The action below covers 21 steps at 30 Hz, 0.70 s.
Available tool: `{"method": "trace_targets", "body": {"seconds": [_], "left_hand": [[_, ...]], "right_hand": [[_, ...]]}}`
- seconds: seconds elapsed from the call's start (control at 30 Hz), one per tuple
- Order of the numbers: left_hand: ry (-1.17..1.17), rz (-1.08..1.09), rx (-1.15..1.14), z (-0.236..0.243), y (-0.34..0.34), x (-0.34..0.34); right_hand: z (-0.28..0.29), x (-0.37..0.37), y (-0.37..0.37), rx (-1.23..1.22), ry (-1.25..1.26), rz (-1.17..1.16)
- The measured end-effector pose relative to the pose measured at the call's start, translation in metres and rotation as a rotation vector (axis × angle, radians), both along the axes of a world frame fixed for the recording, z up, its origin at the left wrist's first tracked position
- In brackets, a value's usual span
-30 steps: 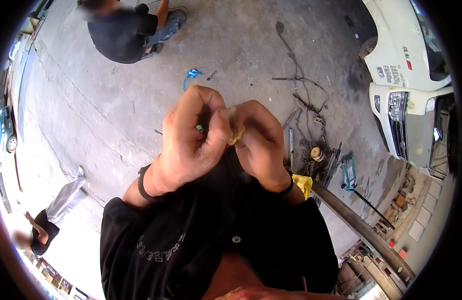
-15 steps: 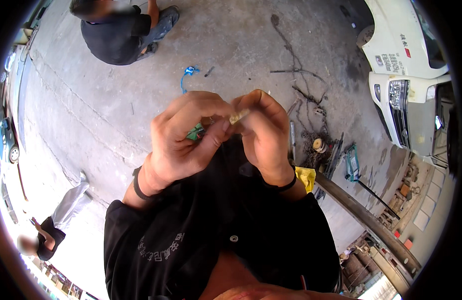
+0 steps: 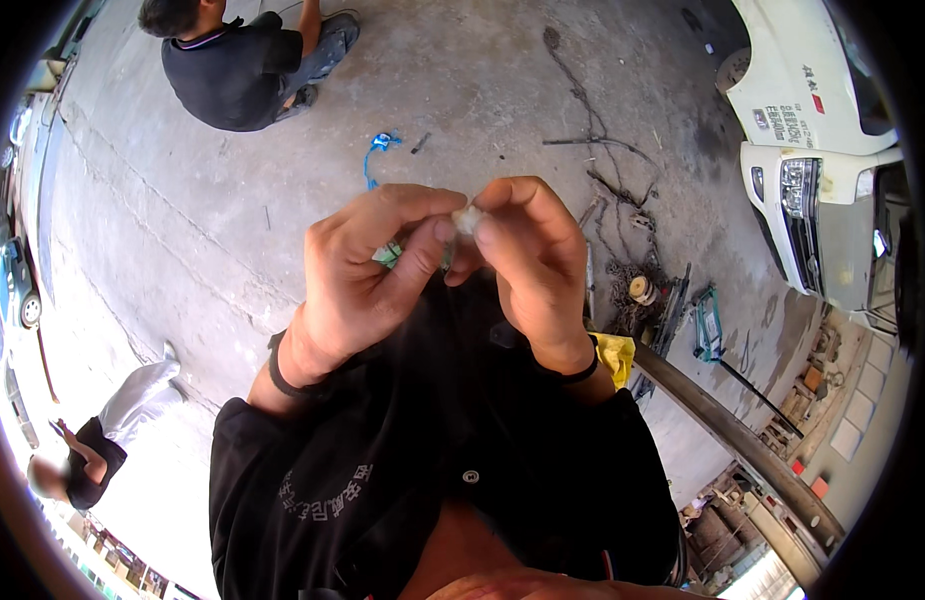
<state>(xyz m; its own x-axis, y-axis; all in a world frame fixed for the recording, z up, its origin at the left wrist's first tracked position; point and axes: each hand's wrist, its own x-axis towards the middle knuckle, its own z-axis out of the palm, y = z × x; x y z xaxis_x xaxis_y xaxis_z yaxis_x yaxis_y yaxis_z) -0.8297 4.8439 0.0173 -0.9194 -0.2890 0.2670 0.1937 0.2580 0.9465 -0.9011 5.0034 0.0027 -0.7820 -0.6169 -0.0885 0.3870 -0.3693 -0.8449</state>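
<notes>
In front of my chest, both hands pinch a small whitish, soft-looking piece (image 3: 467, 219) whose kind I cannot make out. My left hand (image 3: 367, 265) has thumb and forefinger closed at its left side. A small green and white thing (image 3: 387, 254), perhaps a packet, shows behind the left thumb, mostly hidden by the fingers. My right hand (image 3: 532, 260) grips the piece from the other side, thumb against curled fingers. Just below the piece, a narrow greyish bit (image 3: 448, 256) shows between the hands. Dark bands circle both wrists.
A person (image 3: 232, 75) squats at the upper left; another person (image 3: 87, 455) is at the lower left. A white truck (image 3: 812, 180) stands at the right. Chains (image 3: 622, 285), a blue cord (image 3: 380, 142) and a teal metal frame (image 3: 706, 325) lie on the concrete. A yellow cloth (image 3: 614, 358) hangs near a long beam (image 3: 722, 430).
Between my fingertips the piece, blurred and yellowish before, now shows whiter and rounder. My right hand has turned slightly, its thumb now against the piece. The person at lower left has shifted a little.
</notes>
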Motion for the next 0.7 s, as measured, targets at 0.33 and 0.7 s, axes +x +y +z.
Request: {"method": "trace_targets", "body": {"seconds": [0.33, 0.7], "left_hand": [[-0.070, 0.096, -0.010, 0.001, 0.002, -0.001], [-0.128, 0.117, -0.095, 0.000, 0.006, -0.002]], "right_hand": [[-0.004, 0.006, -0.005, 0.207, 0.402, -0.190], [-0.011, 0.005, 0.000, 0.271, 0.570, -0.194]]}}
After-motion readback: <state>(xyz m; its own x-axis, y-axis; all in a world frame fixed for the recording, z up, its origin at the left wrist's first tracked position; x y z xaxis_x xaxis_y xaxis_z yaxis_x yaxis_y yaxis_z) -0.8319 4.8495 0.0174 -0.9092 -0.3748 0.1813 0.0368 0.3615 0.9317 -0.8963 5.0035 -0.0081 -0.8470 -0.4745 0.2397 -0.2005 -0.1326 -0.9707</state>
